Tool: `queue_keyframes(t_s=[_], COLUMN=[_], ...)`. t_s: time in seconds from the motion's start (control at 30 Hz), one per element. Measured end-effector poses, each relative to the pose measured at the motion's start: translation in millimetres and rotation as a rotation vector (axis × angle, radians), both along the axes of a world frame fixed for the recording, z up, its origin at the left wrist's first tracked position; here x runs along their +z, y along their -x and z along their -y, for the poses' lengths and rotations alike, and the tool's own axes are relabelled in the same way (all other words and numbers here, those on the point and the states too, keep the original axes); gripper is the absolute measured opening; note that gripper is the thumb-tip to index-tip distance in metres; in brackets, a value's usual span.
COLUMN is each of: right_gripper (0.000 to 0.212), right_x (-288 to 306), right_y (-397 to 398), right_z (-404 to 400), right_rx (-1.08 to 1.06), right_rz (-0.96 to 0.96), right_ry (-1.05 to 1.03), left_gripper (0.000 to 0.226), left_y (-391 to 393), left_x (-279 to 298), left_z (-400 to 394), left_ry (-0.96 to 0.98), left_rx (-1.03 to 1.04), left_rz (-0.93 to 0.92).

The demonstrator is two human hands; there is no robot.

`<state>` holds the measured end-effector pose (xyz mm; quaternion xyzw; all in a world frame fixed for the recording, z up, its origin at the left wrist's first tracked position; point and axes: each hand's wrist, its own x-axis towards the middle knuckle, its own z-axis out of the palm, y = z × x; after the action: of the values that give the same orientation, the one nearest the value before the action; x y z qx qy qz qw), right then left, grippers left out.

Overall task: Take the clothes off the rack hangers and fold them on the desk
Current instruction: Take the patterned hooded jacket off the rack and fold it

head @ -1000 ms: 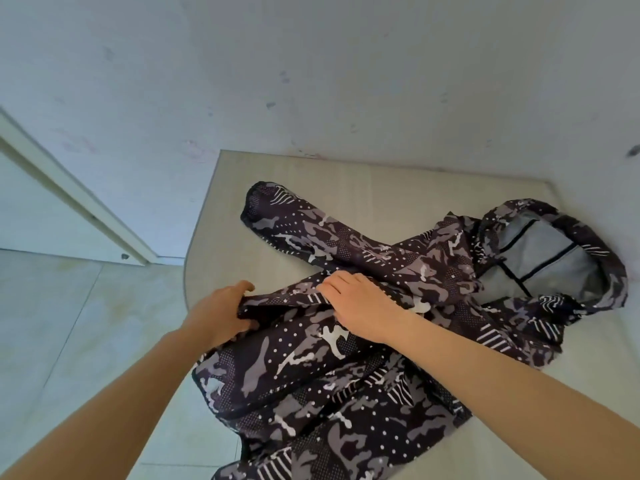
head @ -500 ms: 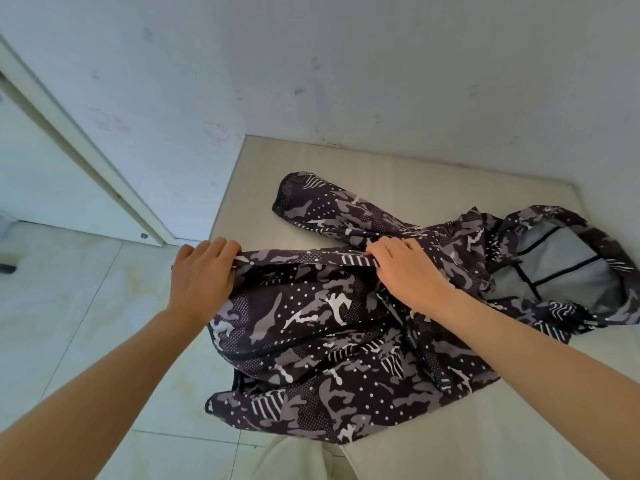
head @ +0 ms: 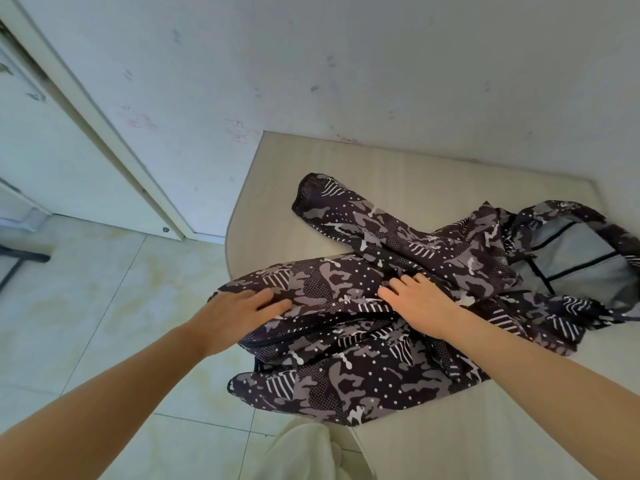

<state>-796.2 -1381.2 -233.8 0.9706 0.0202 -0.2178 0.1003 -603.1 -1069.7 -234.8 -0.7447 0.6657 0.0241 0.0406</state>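
- The jacket [head: 363, 306] is off its hanger and lies on the pale wood-grain tabletop [head: 277, 188], so the step in hand looks like the folding itself: one side panel is laid over the middle.
- Left hand [head: 239, 311] rests flat on the folded edge at the tabletop's rounded left end, fingers straight, holding nothing.
- Right hand [head: 419, 299] presses the cloth near the jacket's middle, fingers spread and only slightly bent; it pins rather than grips.
- The jacket's lower part hangs over the near edge of the tabletop, above the tiled floor [head: 104, 306].
- One sleeve [head: 346, 213] sticks out towards the wall; the hood [head: 581, 258] lies open at the right, showing a grey lining with dark seams.
- Next, I judge, the sleeve needs bringing in across the body and the overhang pulled up onto the tabletop.
- The cloth looks thin and slippery, with a dark camouflage print of dots and stripes; it rumples easily and probably will not keep a crease unless held down.
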Motion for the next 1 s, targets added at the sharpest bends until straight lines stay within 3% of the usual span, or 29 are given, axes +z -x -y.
queue_keyframes(t_s=[0.1,0.3,0.37,0.5,0.6,0.7,0.77,0.87,0.93,1.0], right_gripper=[0.074,0.088,0.088,0.085,0.085,0.08,0.065,0.041,0.037,0.044], right_x=[-3.9,-2.8,-2.7,1.6,4.3,5.8,11.3,21.5,28.2,32.1], right_y=[-2.5,-8.1,-8.0,-5.4,-3.8,-5.0,-5.5,-8.7,-12.4,-14.4], right_z=[-5.5,-19.5,-19.6,-17.6,-19.2,-17.6,-14.8,-5.9,9.7,30.6], right_rx=[-0.027,0.021,0.017,-0.028,-0.062,-0.081,-0.086,-0.14,-0.232,-0.356], right_rz=[-0.023,-0.033,-0.058,-0.131,-0.195,-0.225,-0.16,0.139,0.297,0.322], right_ry=[-0.032,-0.134,-0.121,-0.099,-0.118,-0.175,-0.274,-0.417,-0.388,-0.269], left_gripper=[0.089,0.094,0.092,0.094,0.103,0.084,0.065,0.04,0.034,0.033], left_y=[6.8,23.3,32.7,41.6,47.9,46.6,41.9,40.9,44.6,49.9], left_x=[-7.5,-2.2,-3.2,-13.1,-14.5,-5.2,-1.3,0.6,2.6,2.2], left_z=[-0.8,10.9,9.6,7.6,15.4,32.1,48.1,73.6,96.1,119.9], left_ry=[-0.11,0.006,-0.118,-0.432,-0.543,-0.56,-0.523,-0.431,-0.36,-0.301], left_rx=[-0.023,-0.054,-0.11,-0.008,0.06,0.104,0.1,0.162,0.238,0.309], left_rz=[0.002,-0.017,-0.02,-0.156,-0.3,-0.397,-0.417,-0.506,-0.609,-0.73])
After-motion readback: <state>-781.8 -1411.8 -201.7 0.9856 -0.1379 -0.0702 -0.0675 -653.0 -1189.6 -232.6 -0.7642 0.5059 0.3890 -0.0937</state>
